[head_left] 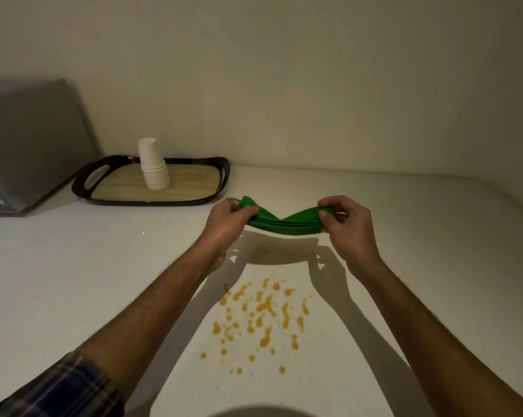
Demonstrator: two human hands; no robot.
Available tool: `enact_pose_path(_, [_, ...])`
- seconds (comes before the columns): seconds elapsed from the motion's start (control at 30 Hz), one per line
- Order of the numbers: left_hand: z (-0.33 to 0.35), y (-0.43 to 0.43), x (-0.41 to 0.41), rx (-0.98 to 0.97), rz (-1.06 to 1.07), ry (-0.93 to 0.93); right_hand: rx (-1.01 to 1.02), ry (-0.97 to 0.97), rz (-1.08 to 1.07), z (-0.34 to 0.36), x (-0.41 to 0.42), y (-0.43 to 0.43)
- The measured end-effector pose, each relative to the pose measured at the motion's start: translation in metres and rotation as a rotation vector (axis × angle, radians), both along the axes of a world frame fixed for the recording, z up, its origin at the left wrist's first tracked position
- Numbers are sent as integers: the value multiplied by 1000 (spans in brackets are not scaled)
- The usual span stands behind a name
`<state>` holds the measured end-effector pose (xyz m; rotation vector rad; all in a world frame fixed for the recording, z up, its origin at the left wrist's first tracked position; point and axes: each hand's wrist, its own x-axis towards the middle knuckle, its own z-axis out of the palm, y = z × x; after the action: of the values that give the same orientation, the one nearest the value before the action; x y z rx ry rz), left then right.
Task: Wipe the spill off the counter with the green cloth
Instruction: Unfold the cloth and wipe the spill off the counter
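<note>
**Cloth held aloft, spill lying nearer the body**

The white counter (73, 281) fills the view, and nothing on it has yet been wiped. At the back left a dark tray (82, 183) is set against the wall, with a stack of white paper cups (153, 165) standing on it, well apart from the work.

The spill (260, 320) is spread as a scatter of orange drops on the counter, between the two forearms and closer to the body than either hand.

The green cloth (284, 224) is held above the counter, folded into a narrow band, its shadow cast on the surface beneath. Its long axis is stretched left to right, sagging slightly in the middle. It is kept clear of the drops, beyond their far edge.

The left hand (227, 224) is pinched shut on the left end of the cloth, and the right hand (344, 224) is closed on the right end. Both are judged about equally near the spill, so the cloth has to be lowered and drawn back toward the body.
</note>
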<state>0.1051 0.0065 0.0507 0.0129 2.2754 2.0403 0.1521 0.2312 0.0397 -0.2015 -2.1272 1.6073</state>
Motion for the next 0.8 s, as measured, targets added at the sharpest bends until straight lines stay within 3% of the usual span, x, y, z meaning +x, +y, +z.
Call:
enact_pose_path(0.33, [-33,-13,102,-124,-45,-98,63,-178,5,-37,110,-3])
enact_pose_path(0.6, [-52,-31,173,-10,-36,-354,179,-396,41,-42,177,-3])
enact_pose_path(0.7, [-60,-45,196,-97,-47,-270,511,-548,101,-41,195,-1])
enact_pose_path(0.73, [-62,-55,198,-193,-11,-185,648,-537,82,-40,197,-2])
enact_pose_path(0.8, [-65,-78,195,-473,80,8,728,-346,35,-39,190,-11])
